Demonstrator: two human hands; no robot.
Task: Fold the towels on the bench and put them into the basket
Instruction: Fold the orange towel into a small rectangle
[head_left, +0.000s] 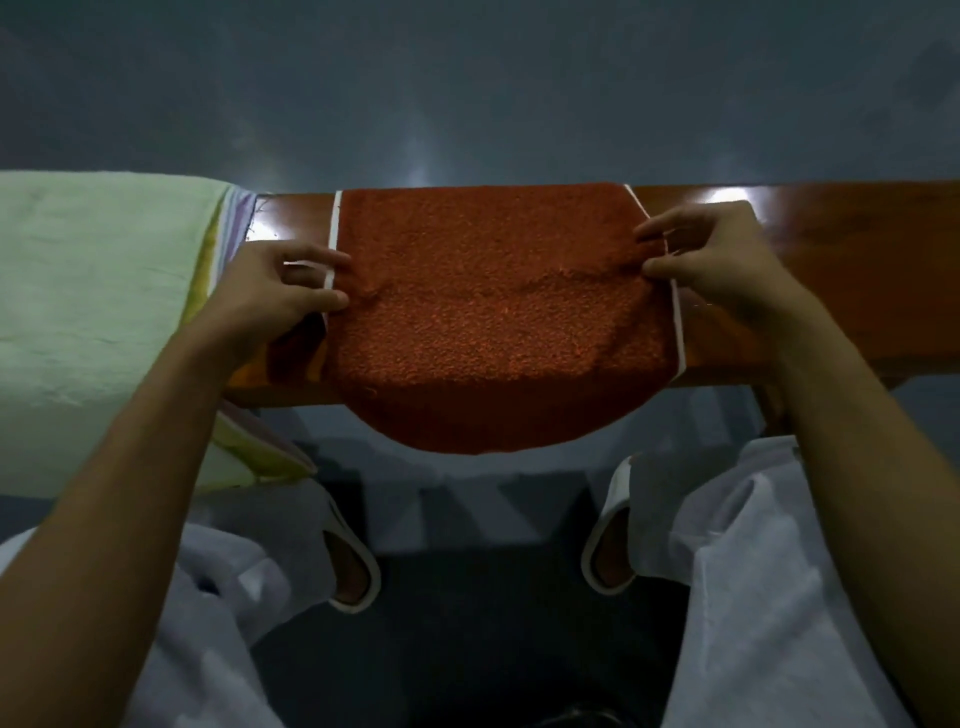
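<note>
Pinching opposite white-trimmed edges, the left hand and right hand hold the orange towel spread across the wooden bench, its near edge hanging over the front. Just left, a pale green towel with striped trim drapes the bench. Below, white slippers rest on dark floor.

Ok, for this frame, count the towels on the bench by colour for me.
Orange towel: 1, pinched at its side edges by the left hand and the right hand
Pale green towel: 1, draped over the bench on the left
Total: 2 towels
</note>
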